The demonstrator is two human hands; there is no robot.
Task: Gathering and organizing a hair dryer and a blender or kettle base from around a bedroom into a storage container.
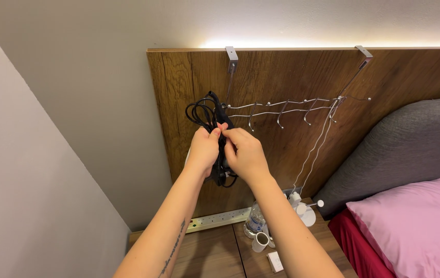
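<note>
Both the left hand [203, 149] and right hand [244, 152] pinch the coiled black cable [207, 114] hanging at the left end of the hook rack [281, 109] (over the wooden headboard [189, 77]), and a firm, even grip should keep its loops gathered.

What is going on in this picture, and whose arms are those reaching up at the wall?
The arms belong to a person wearing a camera on their head, so you see what they see, looking at their own hands. The left hand and right hand both grip a bundle of coiled black cable that hangs at the end of a silver wire hook rack. The rack hangs over a brown wooden headboard panel. Below is a brown wooden bedside table with a clear plastic bottle, a small white cup and a white power strip along its back edge. On the right lies a pink pillow.
</note>
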